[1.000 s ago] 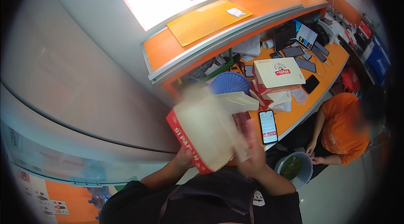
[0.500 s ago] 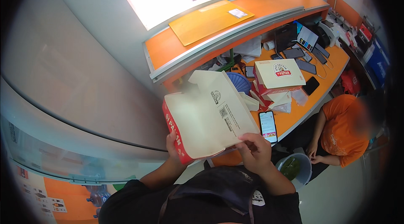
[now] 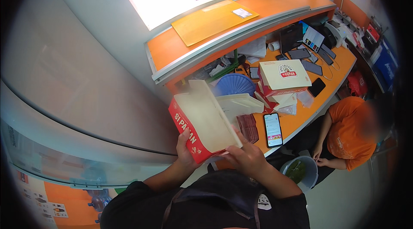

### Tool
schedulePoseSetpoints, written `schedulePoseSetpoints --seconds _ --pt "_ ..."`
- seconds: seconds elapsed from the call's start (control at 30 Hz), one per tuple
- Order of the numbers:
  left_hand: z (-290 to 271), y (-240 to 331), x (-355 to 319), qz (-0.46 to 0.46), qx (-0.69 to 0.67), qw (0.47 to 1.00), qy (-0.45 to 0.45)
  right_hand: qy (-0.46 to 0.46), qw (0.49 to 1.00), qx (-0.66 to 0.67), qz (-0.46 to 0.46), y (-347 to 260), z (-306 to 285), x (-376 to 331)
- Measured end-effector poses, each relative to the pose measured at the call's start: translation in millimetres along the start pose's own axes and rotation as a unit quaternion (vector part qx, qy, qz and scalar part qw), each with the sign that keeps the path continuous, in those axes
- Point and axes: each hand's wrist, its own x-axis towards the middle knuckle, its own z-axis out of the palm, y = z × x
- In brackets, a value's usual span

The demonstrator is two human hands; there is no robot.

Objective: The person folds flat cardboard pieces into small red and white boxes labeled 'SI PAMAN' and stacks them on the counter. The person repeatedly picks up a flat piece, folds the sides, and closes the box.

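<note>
Between both hands point(image 3: 215, 153), a box point(image 3: 205, 120)

Orange desk point(image 3: 301, 119), lit phone point(image 3: 272, 129), blue fan point(image 3: 234, 85), yellow envelope point(image 3: 213, 21), seated person in orange point(image 3: 350, 132), green-filled bucket point(image 3: 299, 172)

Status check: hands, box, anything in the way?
Left hand grips the red edge of the folding carton. Right hand at its lower corner. Desk ahead cluttered: phone, finished box.
</note>
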Motion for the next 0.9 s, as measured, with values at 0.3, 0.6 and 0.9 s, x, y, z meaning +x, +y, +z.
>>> schedulePoseSetpoints --seconds 0.3,0.6,0.9 --pt "-0.9 1.5 0.2 -0.009 -0.058 0.998 -0.007 -0.013 0.999 -0.005 -0.052 1.9 2.4 0.0" --pt "1.6 2.0 0.4 -0.057 -0.132 0.987 -0.069 0.040 0.953 0.289 0.079 -12.7 11.4 -6.2" --pt "-2.5 -4.9 -9.1 -0.037 -0.119 0.990 -0.068 -0.043 0.985 0.169 -0.009 -11.7 7.0 -9.5"
